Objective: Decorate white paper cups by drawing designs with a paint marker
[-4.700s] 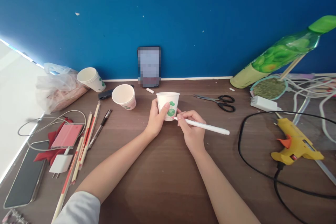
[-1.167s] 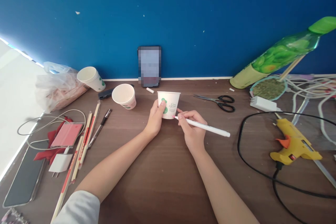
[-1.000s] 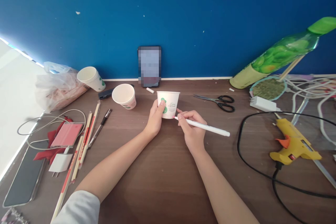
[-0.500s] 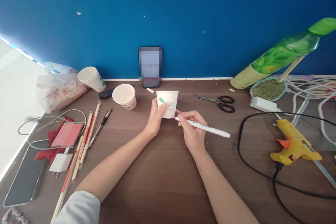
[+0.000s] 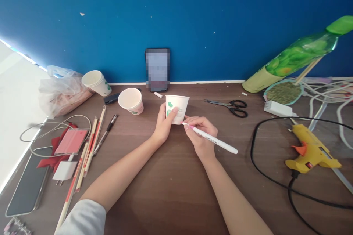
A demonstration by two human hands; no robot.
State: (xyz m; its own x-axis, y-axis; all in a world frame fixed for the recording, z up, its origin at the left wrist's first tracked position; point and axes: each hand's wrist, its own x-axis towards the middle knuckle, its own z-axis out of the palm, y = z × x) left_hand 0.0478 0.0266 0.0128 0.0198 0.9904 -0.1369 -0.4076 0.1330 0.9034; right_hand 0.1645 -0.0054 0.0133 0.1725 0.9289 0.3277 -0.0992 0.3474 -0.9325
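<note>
My left hand [image 5: 164, 123] is closed around the left side of a white paper cup [image 5: 180, 107] printed with green leaves, its thumb across the front. The cup stands upright, tilted a little. My right hand [image 5: 203, 136] pinches a white marker [image 5: 217, 141] with a pink band near its tip. That tip is at the cup's lower right edge, where a small pink spot shows. Behind the cup lies a small white cap [image 5: 158, 94]. Another paper cup [image 5: 130, 101] stands to the left of my left hand.
A phone [image 5: 157, 69] leans on the blue wall. Scissors [image 5: 231, 107] lie right of the cup. Further right are a yellow glue gun [image 5: 310, 148] with a looping black cord and a leaning green bottle [image 5: 292, 60]. Chopsticks [image 5: 92, 147], a pen [image 5: 106, 134] and stacked cups [image 5: 96, 82] are at left.
The marker's back end has swung down and slightly left, steepening its slant. My right fingers have shifted with it. The held cup has moved very slightly right.
</note>
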